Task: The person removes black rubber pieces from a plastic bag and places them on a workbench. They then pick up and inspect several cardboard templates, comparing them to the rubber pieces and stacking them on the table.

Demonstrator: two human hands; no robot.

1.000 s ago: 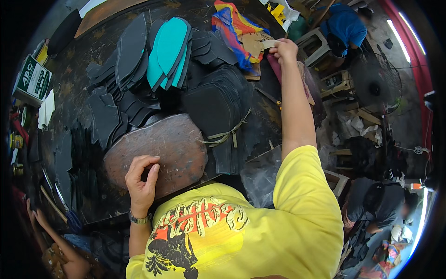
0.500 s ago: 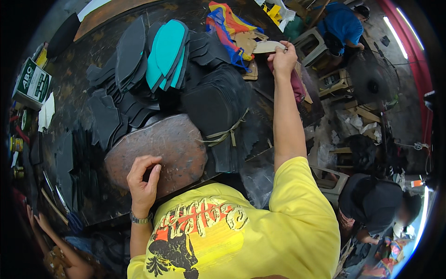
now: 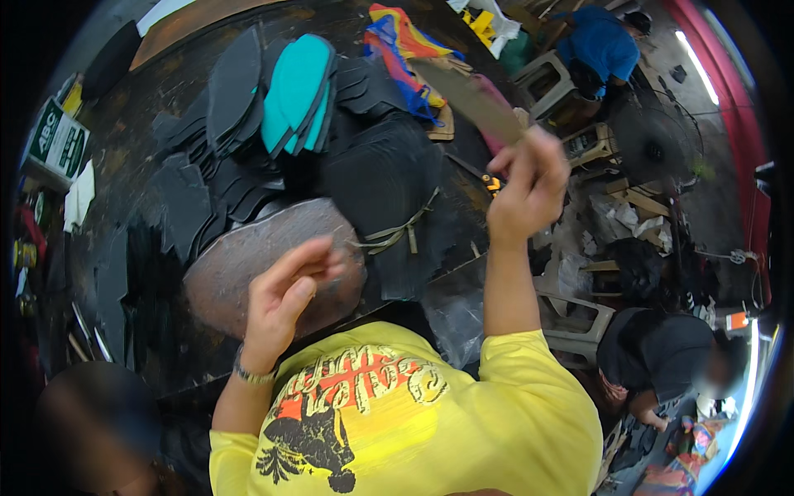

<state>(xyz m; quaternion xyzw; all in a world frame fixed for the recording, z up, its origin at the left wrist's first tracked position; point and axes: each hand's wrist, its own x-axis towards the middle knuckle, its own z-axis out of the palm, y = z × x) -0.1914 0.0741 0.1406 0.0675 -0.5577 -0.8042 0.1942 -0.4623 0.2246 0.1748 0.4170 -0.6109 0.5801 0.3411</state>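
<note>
My right hand (image 3: pixel 529 182) is raised over the table's right side, fingers closed on a flat, tan sole-shaped template (image 3: pixel 471 95), blurred by motion. My left hand (image 3: pixel 285 293) is over a brown, worn slab (image 3: pixel 236 269) at the table's near edge; its fingers are loosely bent, thumb apart, and nothing shows in them. Beyond the slab lies a thick stack of black sole-shaped sheets (image 3: pixel 376 178) with a pale strap (image 3: pixel 409 221) beside it. Teal soles (image 3: pixel 291 91) and dark grey soles (image 3: pixel 231 87) are piled farther back.
A black-and-orange handled tool (image 3: pixel 491 183) lies near my right hand. Behind it is a striped colourful plastic bag (image 3: pixel 393 54). A green-and-white can (image 3: pixel 58 140) stands far left. Other people sit at right, near a fan (image 3: pixel 653 145); a person's head (image 3: pixel 99 413) appears at lower left.
My right hand has lifted the template from beside the colourful bag and drawn it back toward me. The left hand has moved slightly right over the slab. A head has entered at lower left.
</note>
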